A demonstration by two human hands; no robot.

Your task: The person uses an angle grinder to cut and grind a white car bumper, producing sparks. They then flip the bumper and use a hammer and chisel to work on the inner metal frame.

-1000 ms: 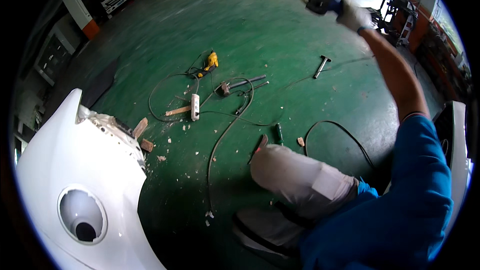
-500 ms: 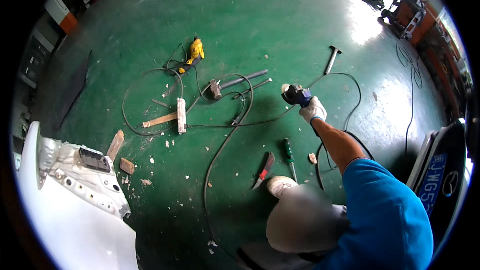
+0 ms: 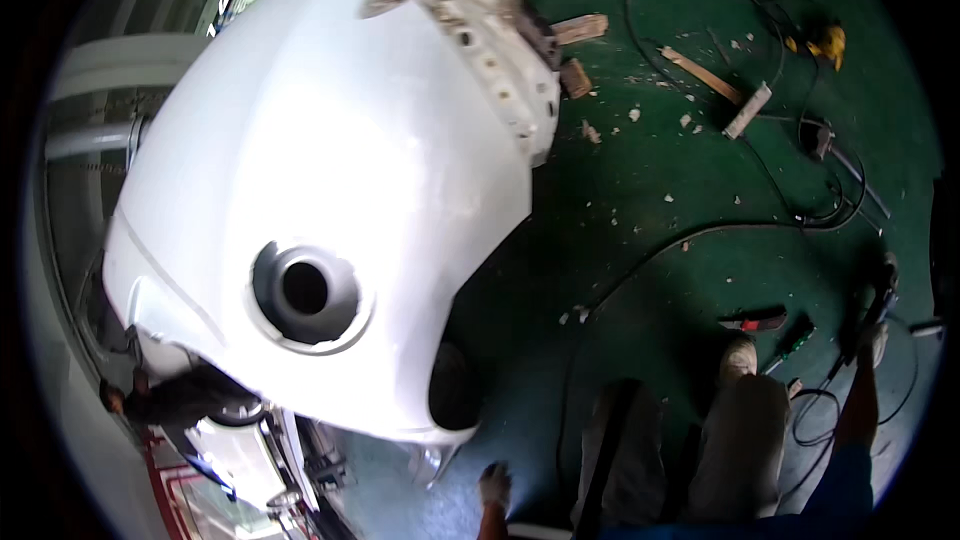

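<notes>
My right hand (image 3: 874,342), in a pale glove, is wrapped around a dark angle grinder (image 3: 884,290) at the far right, above the green floor. Low in the middle, my left hand (image 3: 495,485) is stretched out below the lower edge of a white car body panel (image 3: 440,150), apart from it; its fingers look loosely spread, with nothing visible in them. The panel has a round opening (image 3: 305,287) and a cut, dirty edge at the top. Between my shoe and the grinder lie a red-and-black knife (image 3: 755,323) and a green-handled screwdriver (image 3: 790,348).
A sledgehammer (image 3: 822,143), a yellow power tool (image 3: 828,45), a white power strip (image 3: 747,111) and wood pieces (image 3: 700,74) lie on the floor. Cables (image 3: 700,232) loop across it among scattered chips. Another person (image 3: 190,395) is at the lower left, near a white car (image 3: 240,455).
My view has swung left, so the white panel now fills the left side. The grinder remains in my right hand, now at the far right. My left hand has come into view.
</notes>
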